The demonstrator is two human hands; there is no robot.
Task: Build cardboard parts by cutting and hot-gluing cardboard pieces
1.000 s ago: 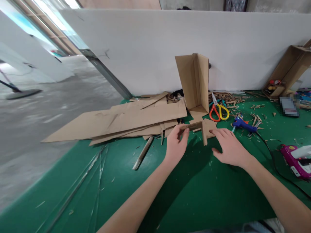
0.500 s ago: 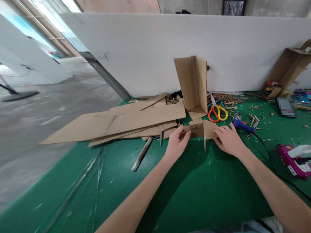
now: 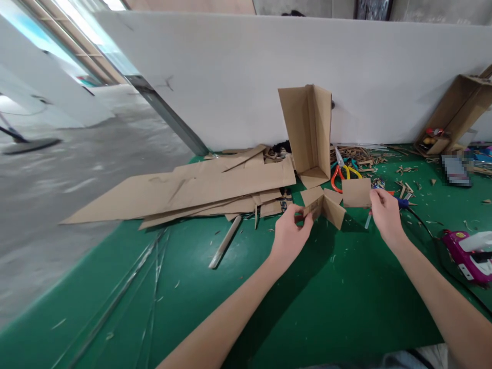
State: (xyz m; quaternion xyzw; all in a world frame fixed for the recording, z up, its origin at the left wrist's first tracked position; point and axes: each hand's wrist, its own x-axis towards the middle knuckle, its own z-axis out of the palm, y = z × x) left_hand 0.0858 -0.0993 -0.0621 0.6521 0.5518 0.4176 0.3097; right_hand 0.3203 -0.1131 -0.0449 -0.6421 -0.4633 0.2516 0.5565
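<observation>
My left hand is closed on one end of a small folded cardboard piece that stands on the green table. My right hand pinches a separate small cardboard square by its right edge, holding it up just right of the folded piece. A tall folded cardboard panel stands upright behind them against the white wall.
Flat cardboard sheets lie piled to the left. Orange and yellow scissors and a blue glue gun lie behind my right hand among scraps. A pink and white tool sits at the right; an open cardboard box leans far right.
My right hand has lifted a small cardboard square away from the folded piece and moved right. My left hand has shifted its grip and tilted the folded piece.
</observation>
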